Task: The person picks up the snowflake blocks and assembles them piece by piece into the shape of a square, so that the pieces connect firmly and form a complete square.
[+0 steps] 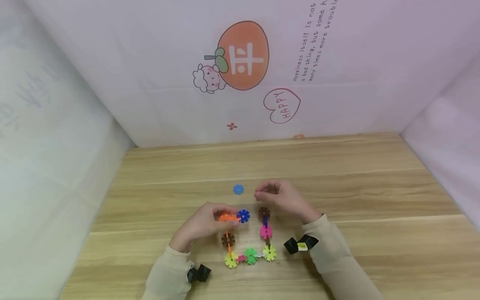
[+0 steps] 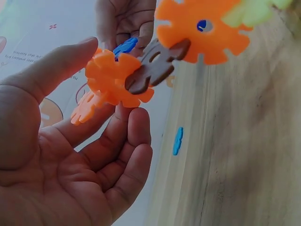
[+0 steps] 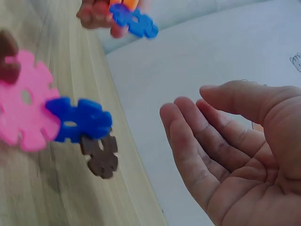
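Observation:
Slotted plastic snowflake discs are joined into a U-shaped chain in the head view. My left hand (image 1: pixel 204 221) pinches an orange disc (image 2: pixel 113 77) at the chain's left end between thumb and fingers. A dark blue disc (image 1: pixel 243 216) sticks out from the orange ones at that end. My right hand (image 1: pixel 283 199) is raised behind the other end, near a brown disc (image 1: pixel 264 213). In the right wrist view its fingers (image 3: pixel 190 136) are loosely bent, with nothing between them and the thumb. A pink disc (image 3: pixel 26 101) and a blue disc (image 3: pixel 80 120) lead to that brown end.
A single light blue disc (image 1: pixel 238 189) lies on the wooden table (image 1: pixel 168 175) behind the chain. Yellow-green discs (image 1: pixel 269 253) form the chain's near corners, with a green disc (image 1: pixel 251 256) between. A printed white cloth (image 1: pixel 168 83) stands along the table's back edge.

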The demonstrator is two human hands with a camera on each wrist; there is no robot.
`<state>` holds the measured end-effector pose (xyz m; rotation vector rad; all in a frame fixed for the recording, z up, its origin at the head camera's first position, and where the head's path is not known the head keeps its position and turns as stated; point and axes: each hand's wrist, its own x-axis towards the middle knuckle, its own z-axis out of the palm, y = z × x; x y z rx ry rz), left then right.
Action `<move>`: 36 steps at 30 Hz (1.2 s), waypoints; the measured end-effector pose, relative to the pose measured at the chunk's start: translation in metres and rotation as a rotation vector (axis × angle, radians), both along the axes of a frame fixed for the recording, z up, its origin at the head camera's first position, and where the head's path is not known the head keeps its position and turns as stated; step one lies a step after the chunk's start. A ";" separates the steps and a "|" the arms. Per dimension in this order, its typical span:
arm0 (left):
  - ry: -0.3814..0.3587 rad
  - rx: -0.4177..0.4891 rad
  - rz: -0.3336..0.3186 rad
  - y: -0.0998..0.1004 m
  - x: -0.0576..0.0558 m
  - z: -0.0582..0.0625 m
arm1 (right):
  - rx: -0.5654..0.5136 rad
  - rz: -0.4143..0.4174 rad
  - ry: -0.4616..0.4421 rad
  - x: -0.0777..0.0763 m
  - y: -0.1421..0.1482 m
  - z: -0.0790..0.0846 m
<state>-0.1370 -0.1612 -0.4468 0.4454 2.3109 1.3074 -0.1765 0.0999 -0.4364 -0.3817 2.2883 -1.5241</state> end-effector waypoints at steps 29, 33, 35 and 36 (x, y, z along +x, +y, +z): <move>0.016 0.050 -0.070 0.006 0.001 0.000 | 0.312 0.089 0.268 -0.046 -0.034 -0.033; 0.015 0.088 -0.064 0.005 0.000 -0.002 | 0.342 0.102 0.248 -0.048 -0.042 -0.033; -0.003 0.104 -0.059 0.005 0.000 -0.002 | 0.357 0.113 0.263 -0.049 -0.045 -0.034; -0.015 0.109 -0.056 0.004 -0.001 -0.002 | 0.363 0.120 0.273 -0.050 -0.047 -0.034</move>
